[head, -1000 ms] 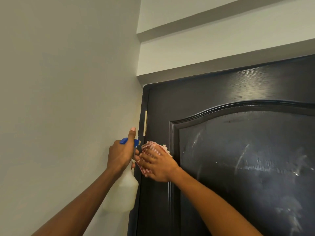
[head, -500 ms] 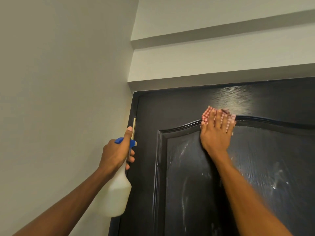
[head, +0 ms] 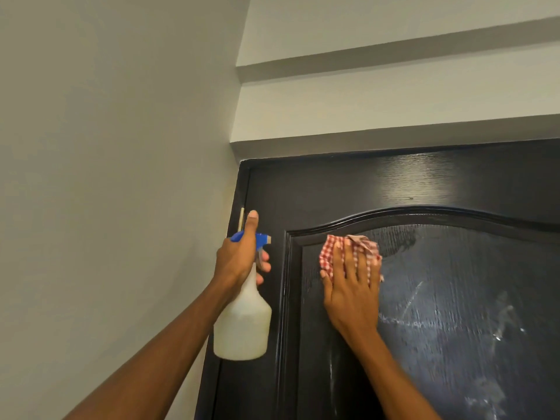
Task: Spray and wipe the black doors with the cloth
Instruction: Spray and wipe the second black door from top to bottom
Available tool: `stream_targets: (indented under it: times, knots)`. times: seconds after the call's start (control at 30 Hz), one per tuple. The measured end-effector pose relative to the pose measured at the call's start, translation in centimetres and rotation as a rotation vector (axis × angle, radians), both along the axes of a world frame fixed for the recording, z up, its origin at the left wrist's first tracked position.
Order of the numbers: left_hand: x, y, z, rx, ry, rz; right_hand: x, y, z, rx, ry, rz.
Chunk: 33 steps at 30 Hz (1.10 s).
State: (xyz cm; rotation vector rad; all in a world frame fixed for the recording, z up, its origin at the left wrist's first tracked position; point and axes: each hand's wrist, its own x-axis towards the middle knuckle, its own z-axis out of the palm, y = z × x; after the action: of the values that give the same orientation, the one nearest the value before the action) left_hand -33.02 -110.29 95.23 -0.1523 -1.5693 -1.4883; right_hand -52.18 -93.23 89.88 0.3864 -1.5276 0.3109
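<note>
**Black door, upper panel: wipe under way, streaks ahead of the cloth**

The glossy black wooden door (head: 348,189) with an arched raised moulding fills the right of the view, set in a pale grey wall (head: 106,147). The right hand (head: 353,286) lies flat against the recessed panel with its fingers straight and spread, pressing a red-and-white checked cloth (head: 336,250) onto the surface. The cloth bunches above and to the left of the fingertips, just under the arched moulding near the panel's top-left corner.

The left hand (head: 239,259) is wrapped round the neck of a translucent white plastic spray bottle (head: 242,325) with a blue trigger head (head: 257,237). Its index finger points straight up and the other fingers curl round below the trigger. The bottle hangs beneath that grip, in front of the door's hinge edge, and its nozzle points toward the wiping hand.

To the right of and below the pressing palm, pale streaks and smears show on the panel, so the wiping looks only partly done.

Risks, as judged from here:
- The cloth is held only by flat pressure; if the palm lifts while sliding, the bunched fabric could slip down or fall.
- With most of the cloth crumpled above the fingers, bare skin may drag across the wet panel and leave fresh marks.
- An accidental squeeze of the trigger would wet the wiping hand.
</note>
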Motion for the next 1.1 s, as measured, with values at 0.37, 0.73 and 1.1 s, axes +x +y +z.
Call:
stream_targets:
  times: [0.37,0.73,1.1]
  knots:
    - [-1.1,0.1,2.2,-0.053,-0.049,0.061,0.2,1.5,1.1,-0.084,-0.005,0.040]
    - [-1.8,-3.3,-0.3,-0.042,-0.066,0.109,2.0,-4.9,6.8,0.348,-0.081,-0.020]
    - [-1.5,-1.0,-2.7,-0.064,-0.053,0.065,0.3,0.0,-3.1,0.879,0.027,-0.103]
